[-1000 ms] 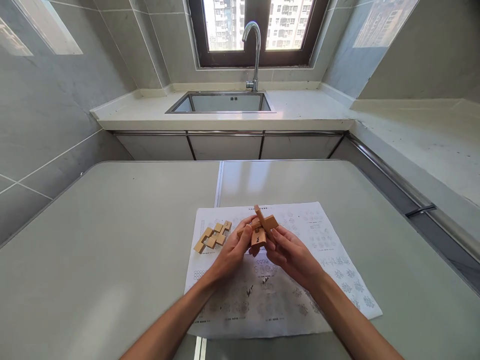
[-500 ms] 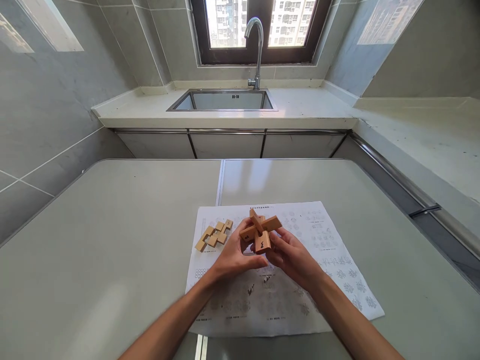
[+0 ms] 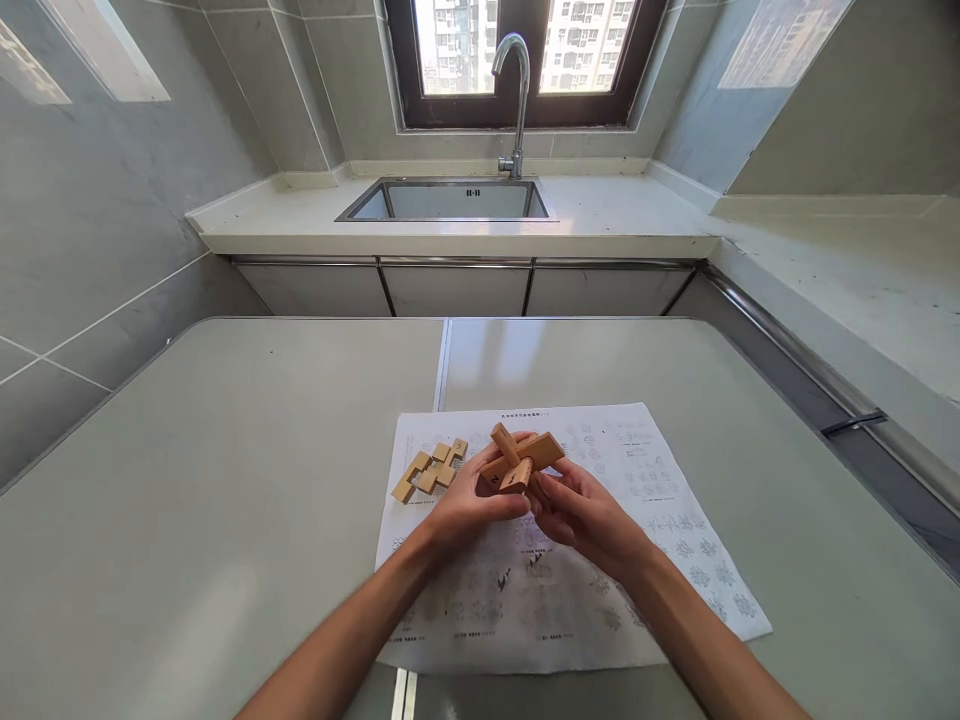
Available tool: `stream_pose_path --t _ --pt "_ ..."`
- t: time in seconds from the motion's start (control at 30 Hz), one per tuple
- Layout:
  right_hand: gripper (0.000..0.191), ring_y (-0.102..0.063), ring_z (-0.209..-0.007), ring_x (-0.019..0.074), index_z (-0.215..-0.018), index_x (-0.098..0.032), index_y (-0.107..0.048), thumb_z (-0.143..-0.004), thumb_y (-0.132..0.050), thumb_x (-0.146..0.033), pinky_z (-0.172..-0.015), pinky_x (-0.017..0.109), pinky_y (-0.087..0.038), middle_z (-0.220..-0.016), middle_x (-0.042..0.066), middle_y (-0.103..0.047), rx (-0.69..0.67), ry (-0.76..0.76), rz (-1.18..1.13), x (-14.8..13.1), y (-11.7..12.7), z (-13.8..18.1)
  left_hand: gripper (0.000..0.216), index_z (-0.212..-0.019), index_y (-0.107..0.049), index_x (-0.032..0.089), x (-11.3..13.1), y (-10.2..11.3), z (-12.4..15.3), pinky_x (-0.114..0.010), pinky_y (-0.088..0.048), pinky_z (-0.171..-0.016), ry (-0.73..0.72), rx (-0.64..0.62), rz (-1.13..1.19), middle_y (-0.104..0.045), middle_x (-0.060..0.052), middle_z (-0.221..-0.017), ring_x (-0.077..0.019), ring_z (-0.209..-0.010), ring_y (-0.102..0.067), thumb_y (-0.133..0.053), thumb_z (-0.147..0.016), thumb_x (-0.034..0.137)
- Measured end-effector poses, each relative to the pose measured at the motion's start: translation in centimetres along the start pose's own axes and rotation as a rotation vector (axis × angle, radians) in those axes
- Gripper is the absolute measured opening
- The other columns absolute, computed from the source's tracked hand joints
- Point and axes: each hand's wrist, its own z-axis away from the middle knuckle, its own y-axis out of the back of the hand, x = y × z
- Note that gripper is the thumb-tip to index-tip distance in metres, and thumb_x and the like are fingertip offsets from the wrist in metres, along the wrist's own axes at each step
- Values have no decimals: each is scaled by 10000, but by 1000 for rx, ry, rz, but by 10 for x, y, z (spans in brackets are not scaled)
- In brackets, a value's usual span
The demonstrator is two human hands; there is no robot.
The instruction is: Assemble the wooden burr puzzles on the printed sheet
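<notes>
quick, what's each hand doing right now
Left hand: closed on the crossed wooden puzzle pieces, gripping from the left.
Right hand: closed on the same puzzle pieces, gripping from the right.

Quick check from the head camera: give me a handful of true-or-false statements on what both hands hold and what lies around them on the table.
1. Both hands grip the crossed wooden puzzle. True: left hand and right hand close on it.
2. The loose wooden pieces lie right of the hands. False: they lie left of them.
3. The loose pieces rest on the printed sheet. True.
4. The puzzle lies flat on the sheet. False: it is held above it.
5. Water runs from the tap. False: no stream shows.
</notes>
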Motion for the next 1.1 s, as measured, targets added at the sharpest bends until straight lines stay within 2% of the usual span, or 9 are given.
stream_pose_path --t 0.17,0.27,0.37,0.53,0.73,0.9,1.1 --pt "331 -277 -460 21 -874 -183 -644 -852 -866 -428 -417 177 -276 -751 -29 -602 173 43 -158 -3 4 -3 717 -1466 -600 228 -4 -1 -5 -442 -425 -1127 -51 71 -6 -654 -142 -1399 -354 -1344 -568 -815 -839 503" --pt "316 -281 -468 17 -822 -173 -657 -796 -909 -361 -410 150 -351 -802 -21 -629 284 113 -270 -8 10 -6 702 -1479 -579 260 -9 -2 -7 -396 -455 -1051 -43 176 -8 -616 -112 -1366 -284 -1223 -605 -826 -850 449" --pt "256 -303 -468 17 -893 -174 -693 -797 -904 -283 -395 120 -381 -825 -28 -630 361 200 -358 -14 21 -7 630 -1447 -601 266 -11 -1 -7 -334 -460 -962 -22 234 -20 -584 -68 -1230 -208 -1064 -605 -810 -869 402" --pt "198 -379 -485 19 -949 -203 -683 -853 -855 -215 -414 97 -437 -864 -33 -662 440 296 -373 -23 47 -5 499 -1357 -643 258 -9 -1 -5 -305 -452 -909 1 184 -52 -583 -50 -1152 -197 -1024 -593 -777 -894 388" --pt "154 -465 -507 28 -1041 -206 -698 -923 -738 -114 -432 106 -513 -949 0 -722 531 354 -466 -29 73 -4 456 -1290 -656 236 -7 -1 -6 -300 -454 -848 -19 144 -112 -584 -39 -1076 -186 -923 -583 -762 -885 417" --pt "188 -556 -563 27 -1107 -196 -697 -969 -662 -74 -430 68 -529 -1053 34 -746 572 388 -552 -31 82 -4 425 -1242 -669 216 -2 -3 -3 -309 -451 -818 -20 115 -189 -584 -30 -980 -187 -873 -570 -739 -893 448" --pt "244 -653 -631 55 -1184 -229 -692 -974 -691 -104 -423 76 -570 -1178 54 -764 623 393 -474 -28 88 -5 391 -1201 -683 205 -2 -6 -1 -331 -469 -853 -43 76 -245 -594 -29 -935 -186 -867 -585 -732 -908 459"
